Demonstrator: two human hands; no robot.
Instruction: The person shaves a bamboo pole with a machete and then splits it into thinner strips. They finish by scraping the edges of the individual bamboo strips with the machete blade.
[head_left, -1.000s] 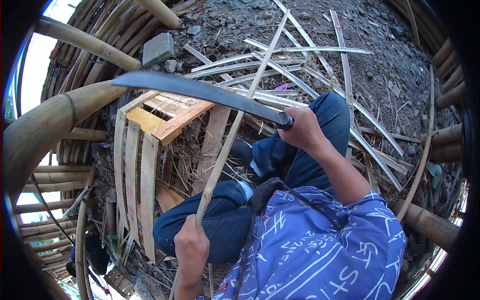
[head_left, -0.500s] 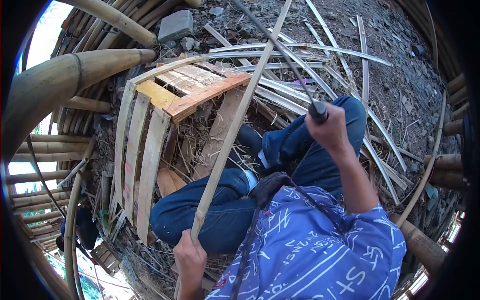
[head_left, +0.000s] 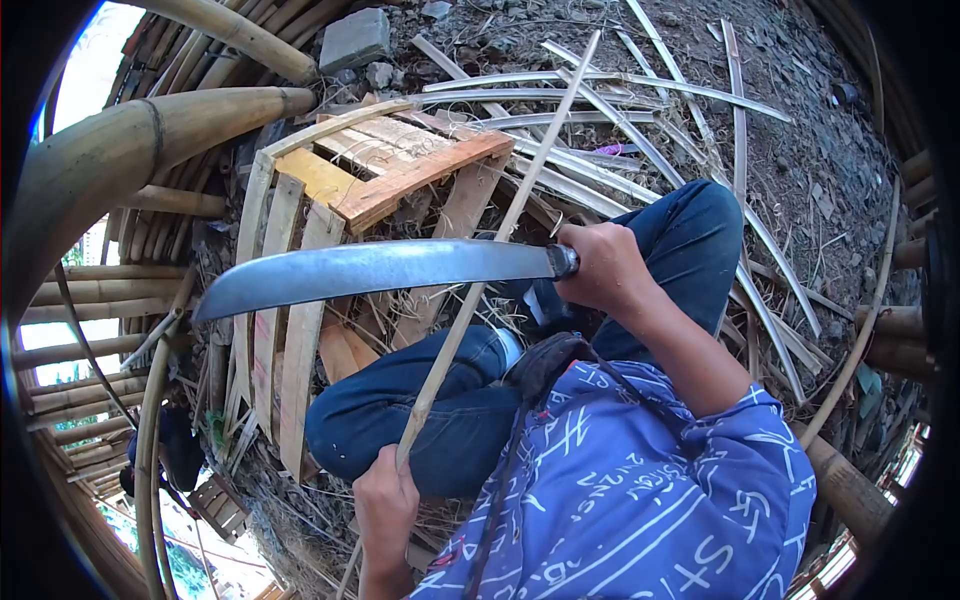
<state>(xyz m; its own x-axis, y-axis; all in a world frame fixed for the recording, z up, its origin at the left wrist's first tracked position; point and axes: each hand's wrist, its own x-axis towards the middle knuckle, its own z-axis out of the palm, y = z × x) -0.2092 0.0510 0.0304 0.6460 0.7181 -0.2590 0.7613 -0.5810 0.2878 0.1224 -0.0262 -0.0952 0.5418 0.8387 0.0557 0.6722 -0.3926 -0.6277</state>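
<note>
My left hand (head_left: 386, 505) is closed round the lower part of a long bamboo strip (head_left: 440, 372), which slants up and away across my leg. In my right hand (head_left: 604, 262) is the dark handle of a machete (head_left: 385, 268). Its broad blade points left and crosses over the strip in this view, flat side showing. Behind the blade stands a wooden crate (head_left: 425, 185) of pale and orange slats, with shavings in and around it. The blade hides part of the crate's front.
Several split bamboo strips (head_left: 735, 120) lie across the littered ground beyond my knees. A grey block (head_left: 355, 40) sits at the far left. Thick bamboo poles (head_left: 175, 125) jut in from the left, and a second slatted crate (head_left: 217, 507) is at lower left, near a dark-clothed person (head_left: 178, 450).
My right hand has come down and left, swinging the machete from pointing up and away to lying across the strip, pointing left. The strip's far end has dipped slightly; my left hand keeps its grip.
</note>
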